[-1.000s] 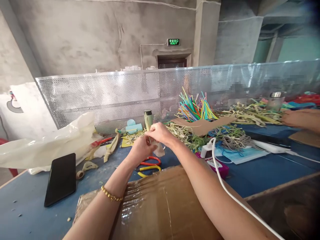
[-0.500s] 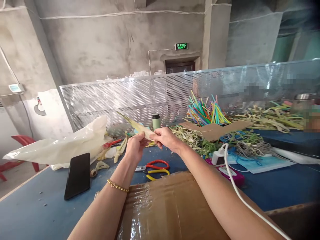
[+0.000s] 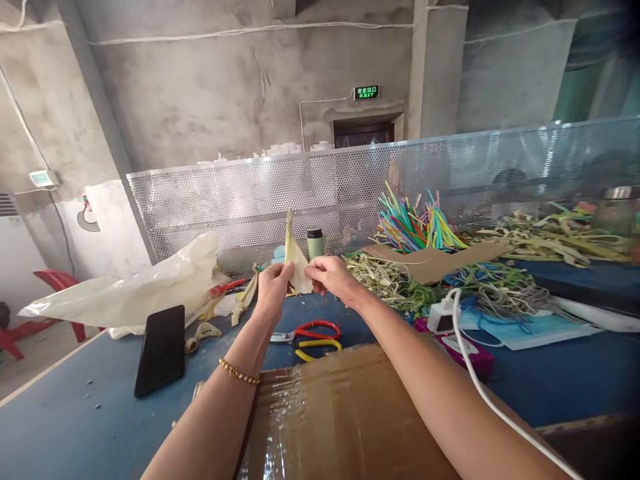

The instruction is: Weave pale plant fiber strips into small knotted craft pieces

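Observation:
A pale yellow-green husk-like leaf stands up between my two hands, its narrow tip pointing upward. My left hand pinches its left edge between thumb and fingers. On the other side, my right hand has its fingertips closed on the leaf's right edge. Just below the hands, scissors with one red and one yellow handle lie on the blue table. A green bottle with a black lid is upright behind the leaf.
A taped cardboard box sits between my forearms. At left are a black phone and a plastic bag. To the right lie colourful stems, dried strips, a blue mask and a white cable.
The leaf has swung from leaning left to nearly upright, and more of its broad part shows between my hands. Both hands still hold it. The view has shifted slightly.

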